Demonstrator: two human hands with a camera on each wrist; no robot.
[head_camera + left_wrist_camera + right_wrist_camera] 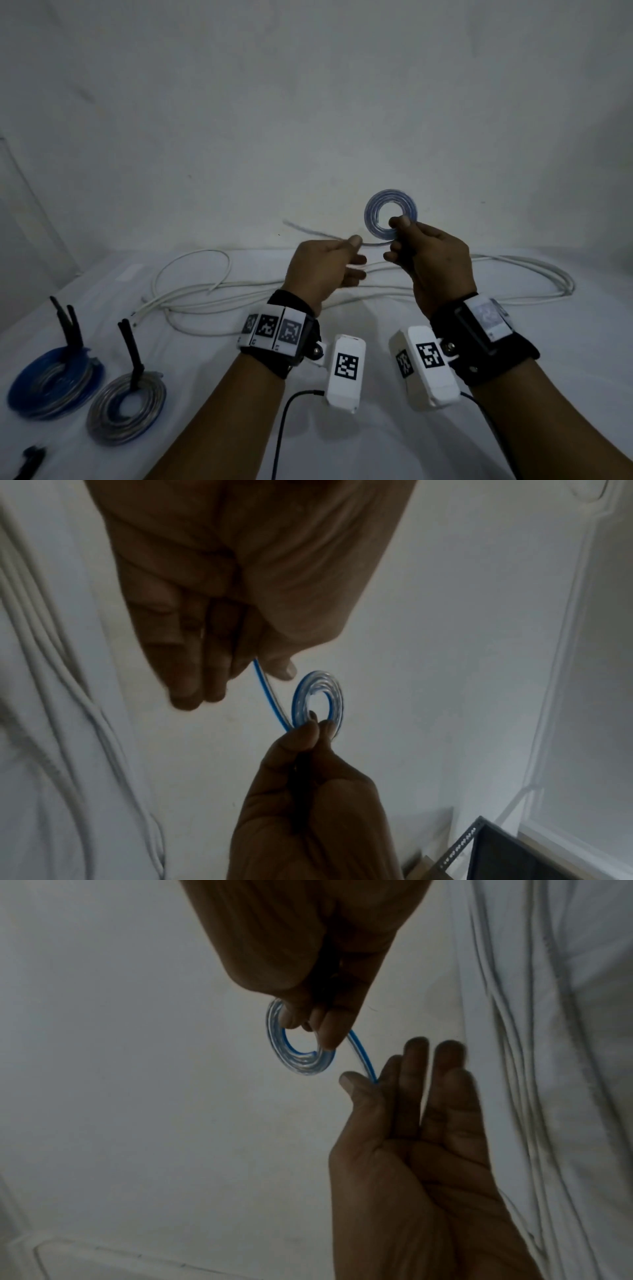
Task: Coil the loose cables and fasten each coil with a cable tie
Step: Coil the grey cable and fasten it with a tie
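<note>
A small flat coil (376, 211) of clear-blue cable is held up in the air in front of the wall. My right hand (397, 240) pinches its lower edge between thumb and fingers. In the right wrist view the same coil (294, 1056) sits under those fingertips. The coil's loose tail (265, 691) runs to my left hand (354, 250), which pinches it between thumb and forefinger, the other fingers straight. Past that hand the blurred tail end (301, 228) sticks out to the left. A long loose white cable (191, 291) sprawls over the white table (582, 342) below both hands.
Two finished coils lie at the front left: a blue one (54, 380) and a grey one (126, 404), each with a black cable tie (132, 353) standing up. More black ties (30, 459) lie at the bottom left corner. A plain wall stands behind the table.
</note>
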